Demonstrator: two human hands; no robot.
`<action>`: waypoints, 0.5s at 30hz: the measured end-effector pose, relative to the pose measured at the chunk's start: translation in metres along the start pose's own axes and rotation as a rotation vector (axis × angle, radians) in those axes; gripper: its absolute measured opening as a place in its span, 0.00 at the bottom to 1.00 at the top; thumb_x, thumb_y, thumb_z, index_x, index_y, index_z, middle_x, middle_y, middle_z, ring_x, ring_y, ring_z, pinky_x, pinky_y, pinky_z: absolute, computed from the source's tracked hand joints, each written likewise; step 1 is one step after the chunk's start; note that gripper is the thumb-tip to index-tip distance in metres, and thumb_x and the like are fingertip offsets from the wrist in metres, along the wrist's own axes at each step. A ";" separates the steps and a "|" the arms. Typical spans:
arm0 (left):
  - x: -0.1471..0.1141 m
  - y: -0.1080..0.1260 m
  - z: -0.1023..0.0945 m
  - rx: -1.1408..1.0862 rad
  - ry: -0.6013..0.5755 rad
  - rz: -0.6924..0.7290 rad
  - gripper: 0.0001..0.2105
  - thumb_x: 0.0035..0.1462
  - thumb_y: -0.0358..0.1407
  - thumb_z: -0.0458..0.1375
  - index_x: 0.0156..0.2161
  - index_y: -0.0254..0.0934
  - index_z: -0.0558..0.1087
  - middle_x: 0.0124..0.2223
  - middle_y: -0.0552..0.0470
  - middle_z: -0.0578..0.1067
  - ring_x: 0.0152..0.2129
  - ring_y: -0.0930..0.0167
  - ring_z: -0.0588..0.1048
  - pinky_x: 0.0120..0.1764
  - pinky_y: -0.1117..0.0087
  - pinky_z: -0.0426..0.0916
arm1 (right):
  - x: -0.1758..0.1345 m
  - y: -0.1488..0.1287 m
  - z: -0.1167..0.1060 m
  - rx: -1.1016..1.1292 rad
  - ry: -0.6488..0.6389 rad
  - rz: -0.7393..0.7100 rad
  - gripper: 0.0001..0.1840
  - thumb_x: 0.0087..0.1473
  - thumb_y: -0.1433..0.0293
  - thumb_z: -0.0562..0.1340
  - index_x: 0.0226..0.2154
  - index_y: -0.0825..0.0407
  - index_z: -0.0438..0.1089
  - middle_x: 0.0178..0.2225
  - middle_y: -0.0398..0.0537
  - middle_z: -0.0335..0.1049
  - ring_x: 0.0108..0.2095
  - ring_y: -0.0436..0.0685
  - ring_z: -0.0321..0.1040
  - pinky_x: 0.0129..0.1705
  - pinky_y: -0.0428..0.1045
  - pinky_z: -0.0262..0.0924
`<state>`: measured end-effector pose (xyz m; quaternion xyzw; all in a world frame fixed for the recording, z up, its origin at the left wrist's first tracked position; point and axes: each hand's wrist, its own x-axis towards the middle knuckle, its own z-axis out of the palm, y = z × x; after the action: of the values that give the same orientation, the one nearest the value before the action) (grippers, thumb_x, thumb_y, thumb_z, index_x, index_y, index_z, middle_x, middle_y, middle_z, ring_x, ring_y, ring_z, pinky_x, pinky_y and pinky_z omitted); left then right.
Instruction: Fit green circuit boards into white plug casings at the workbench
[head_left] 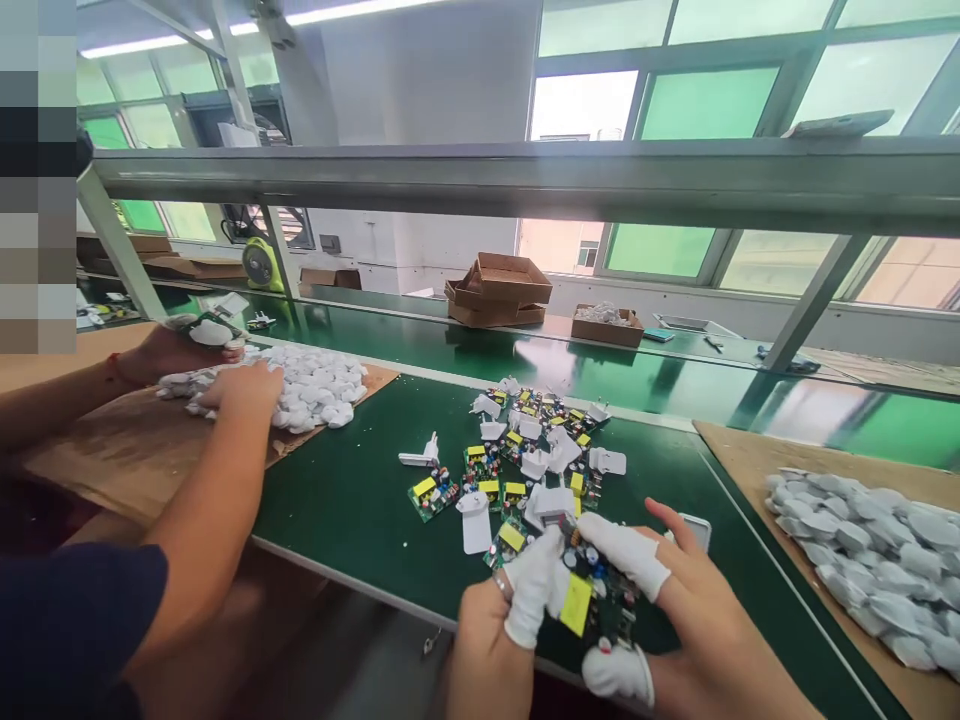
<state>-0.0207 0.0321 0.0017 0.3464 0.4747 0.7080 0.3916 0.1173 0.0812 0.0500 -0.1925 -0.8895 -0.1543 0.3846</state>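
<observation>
Near the bench's front edge, a green circuit board (609, 598) with a yellow-wrapped part is held between my two hands. My right hand (694, 625), with white covers on its fingertips, grips the board from the right by thumb and fingers. My left hand (499, 620), also with white finger covers, pinches at the board's left end. A white plug housing (550, 503) is right at the fingertips; whether it is joined to the board I cannot tell. Just beyond lies a pile of circuit boards (512, 490) mixed with white plug parts (475, 522).
A co-worker's hands (244, 390) are over a heap of white pieces (319, 385) on cardboard at left. More white pieces (874, 550) lie on cardboard at right. Behind are a green belt (420, 335), cardboard boxes (499, 290) and a metal beam (487, 180) overhead.
</observation>
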 end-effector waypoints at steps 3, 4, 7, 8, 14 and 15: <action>0.041 0.024 -0.016 -0.034 -0.049 0.011 0.15 0.43 0.42 0.56 0.40 0.52 0.69 0.25 0.57 0.76 0.33 0.60 0.72 0.33 0.61 0.69 | 0.011 0.031 -0.012 -0.046 -0.077 0.054 0.32 0.44 0.56 0.57 0.50 0.49 0.53 0.33 0.49 0.70 0.32 0.59 0.67 0.38 0.54 0.61; 0.059 0.038 -0.027 -0.040 -0.052 0.027 0.14 0.43 0.42 0.56 0.40 0.52 0.69 0.25 0.56 0.76 0.32 0.61 0.72 0.32 0.61 0.69 | 0.015 0.045 -0.015 -0.051 -0.113 0.123 0.30 0.42 0.55 0.58 0.48 0.49 0.57 0.34 0.49 0.70 0.32 0.59 0.68 0.34 0.53 0.62; 0.120 0.093 -0.074 -0.070 -0.020 0.100 0.14 0.47 0.42 0.53 0.41 0.45 0.68 0.35 0.51 0.75 0.37 0.65 0.71 0.37 0.61 0.67 | 0.033 0.093 -0.016 -0.059 -0.267 0.482 0.24 0.42 0.55 0.57 0.40 0.49 0.65 0.34 0.49 0.70 0.32 0.60 0.67 0.30 0.50 0.62; 0.141 0.111 -0.093 -0.082 -0.004 0.124 0.15 0.49 0.42 0.52 0.41 0.40 0.68 0.38 0.51 0.74 0.39 0.64 0.70 0.39 0.60 0.66 | 0.041 0.110 -0.012 -0.083 -0.339 0.609 0.22 0.42 0.56 0.57 0.39 0.50 0.66 0.33 0.48 0.70 0.32 0.60 0.67 0.30 0.50 0.62; 0.248 0.162 -0.197 -0.104 0.081 0.211 0.09 0.47 0.33 0.49 0.29 0.51 0.69 0.25 0.65 0.75 0.45 0.73 0.64 0.41 0.72 0.64 | 0.086 0.200 0.041 -0.311 -0.475 0.918 0.22 0.52 0.62 0.49 0.45 0.61 0.58 0.38 0.61 0.66 0.38 0.63 0.63 0.36 0.54 0.56; 0.257 0.160 -0.208 -0.088 0.103 0.244 0.10 0.46 0.32 0.48 0.29 0.51 0.69 0.24 0.65 0.75 0.46 0.74 0.63 0.42 0.71 0.63 | 0.087 0.209 0.053 -0.321 -0.477 0.937 0.22 0.54 0.62 0.47 0.45 0.61 0.57 0.39 0.60 0.65 0.38 0.62 0.63 0.37 0.55 0.56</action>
<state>-0.3522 0.1368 0.1191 0.3474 0.4170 0.7873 0.2927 0.1255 0.3062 0.1066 -0.6538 -0.7365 -0.0523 0.1657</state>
